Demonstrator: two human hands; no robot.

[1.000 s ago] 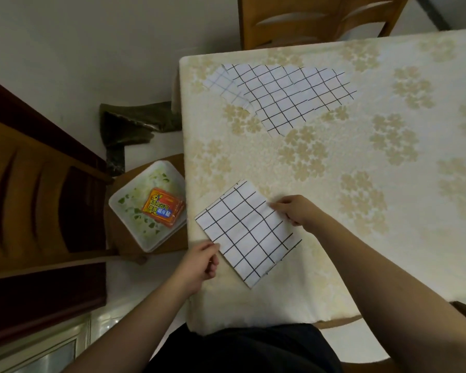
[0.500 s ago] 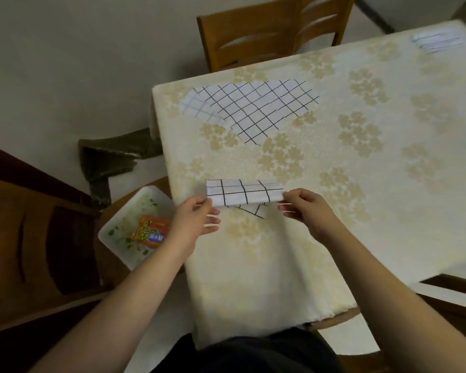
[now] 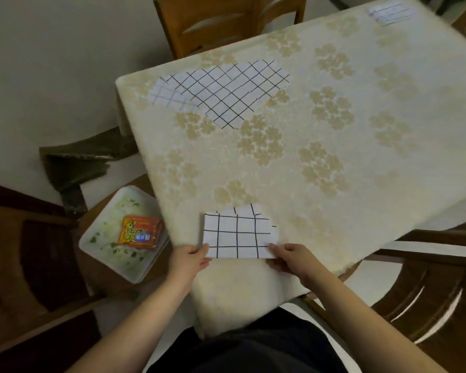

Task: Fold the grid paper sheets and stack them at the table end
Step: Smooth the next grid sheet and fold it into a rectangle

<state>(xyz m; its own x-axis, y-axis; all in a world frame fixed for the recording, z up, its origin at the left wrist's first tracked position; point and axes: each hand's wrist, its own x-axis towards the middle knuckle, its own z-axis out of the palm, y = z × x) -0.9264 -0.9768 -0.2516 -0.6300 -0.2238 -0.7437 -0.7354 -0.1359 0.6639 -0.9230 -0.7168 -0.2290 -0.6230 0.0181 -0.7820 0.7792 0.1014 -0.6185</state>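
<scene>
Both hands pinch one folded grid sheet [image 3: 238, 235] at its near corners, left hand [image 3: 190, 261] and right hand [image 3: 291, 258] each in a narrow grip, at the near edge of the worktop [image 3: 334, 162]. The layers look misaligned beyond the grip (a ragged far edge shows), so a crease pressed now could set crooked. The folded stack [image 3: 390, 9] at the far corner is blurred; its count is unreadable. Unfolded sheets [image 3: 223, 90] overlap well beyond the grip.
</scene>
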